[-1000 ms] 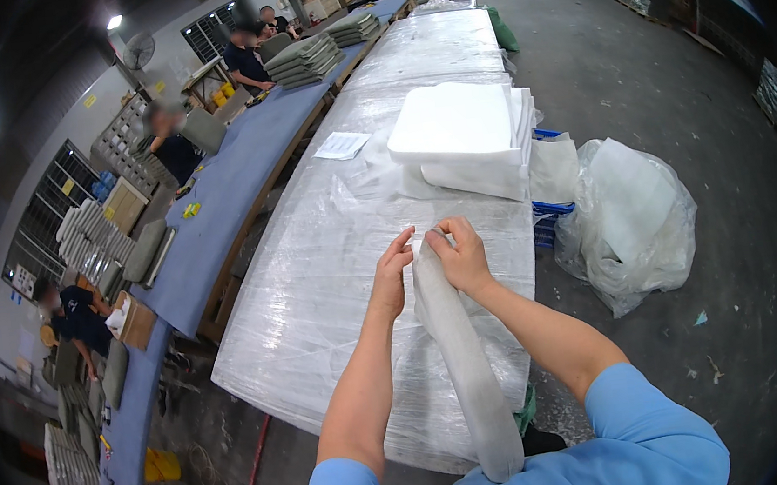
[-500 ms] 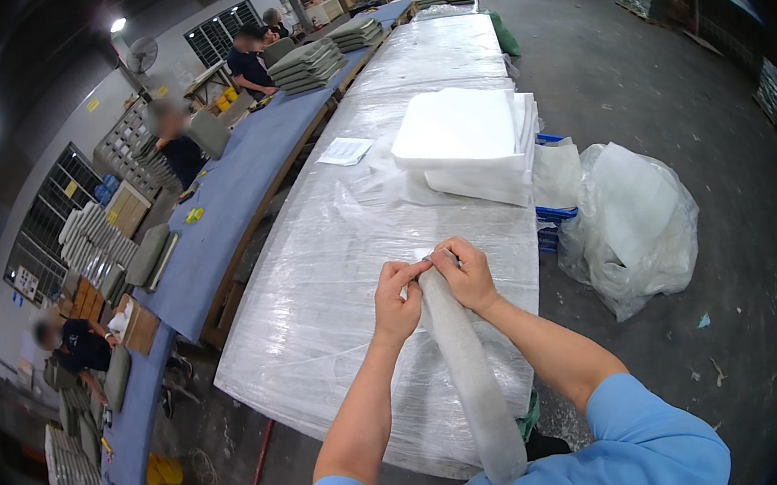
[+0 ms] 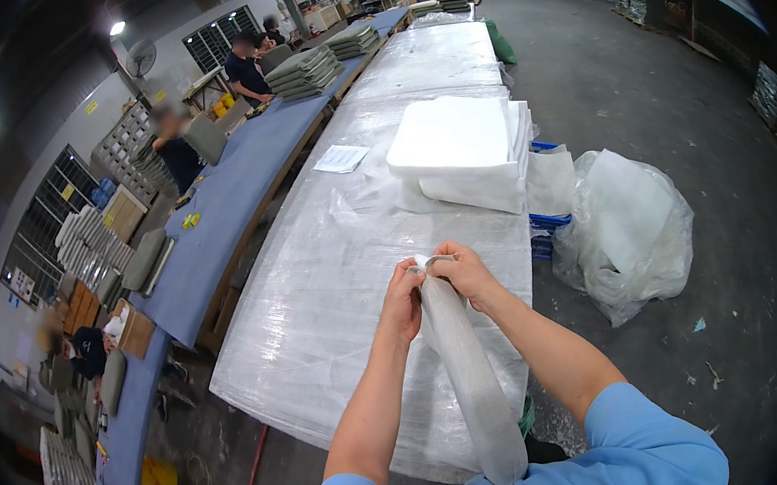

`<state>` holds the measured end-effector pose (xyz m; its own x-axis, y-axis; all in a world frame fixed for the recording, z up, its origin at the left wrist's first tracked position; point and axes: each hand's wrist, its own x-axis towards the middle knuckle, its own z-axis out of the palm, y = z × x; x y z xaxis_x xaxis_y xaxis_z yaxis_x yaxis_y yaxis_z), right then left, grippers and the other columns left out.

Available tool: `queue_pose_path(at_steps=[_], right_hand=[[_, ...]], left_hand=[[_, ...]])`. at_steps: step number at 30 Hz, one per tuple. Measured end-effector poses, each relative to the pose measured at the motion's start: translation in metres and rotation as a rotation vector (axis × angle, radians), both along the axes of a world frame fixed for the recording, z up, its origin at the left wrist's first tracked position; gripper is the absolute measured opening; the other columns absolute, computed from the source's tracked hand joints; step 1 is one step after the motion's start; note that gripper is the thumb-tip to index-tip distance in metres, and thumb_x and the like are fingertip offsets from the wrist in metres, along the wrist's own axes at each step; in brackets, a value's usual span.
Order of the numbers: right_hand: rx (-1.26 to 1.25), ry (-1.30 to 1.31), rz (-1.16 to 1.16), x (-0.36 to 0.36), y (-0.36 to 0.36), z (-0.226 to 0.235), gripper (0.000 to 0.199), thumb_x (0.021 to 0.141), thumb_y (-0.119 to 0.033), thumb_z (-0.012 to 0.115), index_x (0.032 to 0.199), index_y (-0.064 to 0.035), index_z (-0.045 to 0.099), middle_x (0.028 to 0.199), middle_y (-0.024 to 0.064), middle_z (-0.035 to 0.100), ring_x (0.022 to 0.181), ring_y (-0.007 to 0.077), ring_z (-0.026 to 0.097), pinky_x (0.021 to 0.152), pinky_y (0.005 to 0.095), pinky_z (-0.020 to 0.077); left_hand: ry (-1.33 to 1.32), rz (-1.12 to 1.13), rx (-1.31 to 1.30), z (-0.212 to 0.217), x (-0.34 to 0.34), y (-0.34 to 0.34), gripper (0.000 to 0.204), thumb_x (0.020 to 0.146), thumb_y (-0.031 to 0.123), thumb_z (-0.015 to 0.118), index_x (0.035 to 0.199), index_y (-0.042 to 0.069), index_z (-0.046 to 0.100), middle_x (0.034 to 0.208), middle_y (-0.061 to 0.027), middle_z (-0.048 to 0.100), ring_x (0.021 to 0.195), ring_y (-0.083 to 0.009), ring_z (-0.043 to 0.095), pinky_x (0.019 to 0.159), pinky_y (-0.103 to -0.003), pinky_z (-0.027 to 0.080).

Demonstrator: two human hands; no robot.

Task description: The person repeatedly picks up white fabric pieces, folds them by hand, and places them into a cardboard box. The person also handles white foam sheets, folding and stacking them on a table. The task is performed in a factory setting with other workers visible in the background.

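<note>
A long light-grey cloth-covered roll, like a narrow bolster cushion, lies lengthwise between my forearms, its near end against my blue shirt. My left hand grips the left edge of the cover's far end, fingers closed. On the other side of that end, my right hand pinches the cloth and holds a flap of it up. A bit of white filling shows at the opening between the two hands. Under them is a wide table wrapped in clear plastic film.
White foam sheets are stacked ahead, with a paper sheet to their left. On the floor at right sits a large plastic bag of white material. People work along a blue-covered table with grey cushions at left.
My fingers have spread the cover's far end apart, so more white filling shows. The right hand now lifts a cloth flap. My view has shifted slightly.
</note>
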<state>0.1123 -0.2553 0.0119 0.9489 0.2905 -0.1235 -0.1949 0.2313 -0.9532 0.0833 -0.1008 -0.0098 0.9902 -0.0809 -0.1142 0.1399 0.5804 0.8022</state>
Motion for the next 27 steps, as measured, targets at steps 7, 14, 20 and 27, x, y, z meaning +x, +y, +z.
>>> queue_pose_path(at_steps=[7, 14, 20, 27], right_hand=[[-0.039, -0.077, -0.046, 0.004, -0.006, -0.006, 0.014, 0.085, -0.014, 0.07, 0.093, -0.0057, 0.064, 0.085, 0.0048, 0.066, 0.076, 0.0129, 0.06, 0.069, 0.0308, 0.0477], [-0.4, -0.774, -0.423, -0.009, 0.006, -0.022, 0.016, 0.092, -0.018, 0.072, 0.102, -0.0048, 0.074, 0.104, 0.0119, 0.071, 0.091, 0.0264, 0.067, 0.079, 0.0354, 0.0529], [-0.348, -0.885, -0.239, 0.007, 0.01, -0.007, 0.012, 0.093, -0.011, 0.07, 0.102, -0.0045, 0.073, 0.098, 0.0156, 0.073, 0.083, 0.0298, 0.069, 0.074, 0.0374, 0.0537], [-0.518, -0.69, -0.19, 0.027, 0.021, -0.012, 0.017, 0.097, -0.016, 0.066, 0.1, 0.0002, 0.07, 0.072, 0.0133, 0.067, 0.063, 0.0163, 0.06, 0.06, 0.0336, 0.0466]], left_hand=[[-0.065, 0.036, -0.125, -0.022, 0.0, -0.007, 0.022, 0.1, 0.01, 0.063, 0.121, 0.009, 0.057, 0.109, -0.0036, 0.065, 0.1, -0.015, 0.06, 0.094, -0.032, 0.049], [-0.22, 0.442, 0.236, -0.041, 0.003, -0.012, 0.014, 0.109, 0.019, 0.057, 0.103, 0.007, 0.062, 0.097, 0.0002, 0.063, 0.087, -0.0076, 0.055, 0.08, -0.023, 0.046], [-0.301, 0.641, 0.562, -0.051, 0.009, -0.012, 0.023, 0.111, 0.024, 0.051, 0.097, 0.007, 0.058, 0.087, 0.0034, 0.053, 0.079, -0.0052, 0.046, 0.071, -0.023, 0.042], [-0.088, 0.514, 0.617, -0.046, 0.025, -0.009, 0.026, 0.11, 0.024, 0.049, 0.1, 0.005, 0.062, 0.085, 0.0029, 0.057, 0.077, -0.0063, 0.05, 0.069, -0.026, 0.046]])
